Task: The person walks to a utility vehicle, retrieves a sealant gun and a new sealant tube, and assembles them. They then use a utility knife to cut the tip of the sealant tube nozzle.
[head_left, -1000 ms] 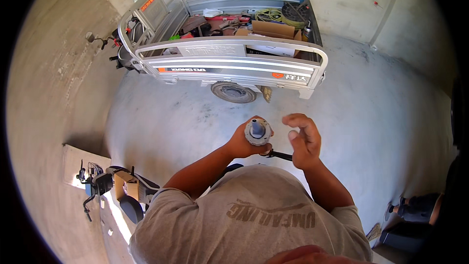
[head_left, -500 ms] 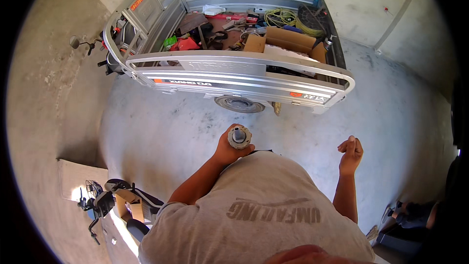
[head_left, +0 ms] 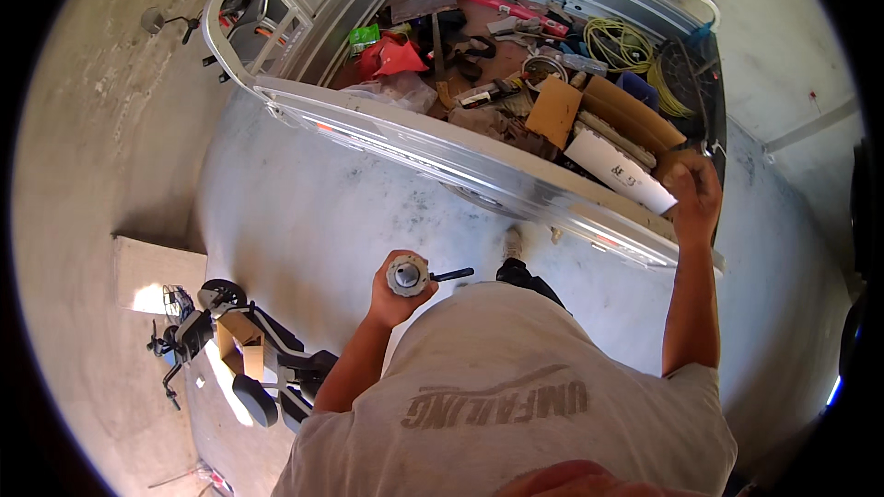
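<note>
In my left hand (head_left: 391,299), held low in front of my shirt, is a cylindrical tool with a whitish notched collar (head_left: 408,274). I look at its metal centre end-on, and a black rod sticks out of it to the right. My fingers are wrapped round its side. My right hand (head_left: 697,189) is over the near right corner of the three-wheeled cart's bed, with its fingers curled at the end of an open cardboard box (head_left: 635,110). What the fingers hold, if anything, is hidden. A white panel (head_left: 619,170) lies along the box's near side.
The silver cart's side wall (head_left: 414,143) stands in front of me. Its bed holds a red bag (head_left: 391,57), yellow cable (head_left: 619,44), a black reel (head_left: 691,83) and assorted tools. To the left stands a black scooter (head_left: 285,350) beside a small cardboard box (head_left: 241,345).
I have come closer to the cart. My right hand has moved forward from beside me to the cardboard box. The tool in my left hand has shifted left, and its black rod now shows.
</note>
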`<state>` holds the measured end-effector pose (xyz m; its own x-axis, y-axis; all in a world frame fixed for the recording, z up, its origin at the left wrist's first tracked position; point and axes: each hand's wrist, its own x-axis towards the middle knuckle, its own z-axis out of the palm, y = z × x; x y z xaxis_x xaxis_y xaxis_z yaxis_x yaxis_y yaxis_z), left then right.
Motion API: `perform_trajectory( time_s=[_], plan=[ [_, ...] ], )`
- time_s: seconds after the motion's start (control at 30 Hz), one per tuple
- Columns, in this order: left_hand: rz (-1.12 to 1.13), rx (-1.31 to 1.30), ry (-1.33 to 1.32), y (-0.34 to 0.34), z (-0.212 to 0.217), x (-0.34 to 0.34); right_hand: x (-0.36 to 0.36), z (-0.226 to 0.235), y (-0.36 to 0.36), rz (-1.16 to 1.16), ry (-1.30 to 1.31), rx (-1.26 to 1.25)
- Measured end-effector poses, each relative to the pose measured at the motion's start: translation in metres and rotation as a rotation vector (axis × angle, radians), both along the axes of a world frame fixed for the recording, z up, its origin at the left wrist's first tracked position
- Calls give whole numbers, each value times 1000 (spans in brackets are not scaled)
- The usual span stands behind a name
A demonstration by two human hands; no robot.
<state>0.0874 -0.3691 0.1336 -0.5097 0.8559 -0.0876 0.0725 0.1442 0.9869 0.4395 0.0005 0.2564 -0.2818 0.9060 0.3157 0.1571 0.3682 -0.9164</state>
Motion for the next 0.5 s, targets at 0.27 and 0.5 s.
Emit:
perform_trajectory(
  time_s=[0.27, 0.5],
  plan=[
    [272, -222, 94, 33, 11, -8, -244, -140, 247, 329, -694, -223],
    [450, -398, 71, 38, 24, 41, -395, -433, 315, 501, -1201, -2]
  ],
)
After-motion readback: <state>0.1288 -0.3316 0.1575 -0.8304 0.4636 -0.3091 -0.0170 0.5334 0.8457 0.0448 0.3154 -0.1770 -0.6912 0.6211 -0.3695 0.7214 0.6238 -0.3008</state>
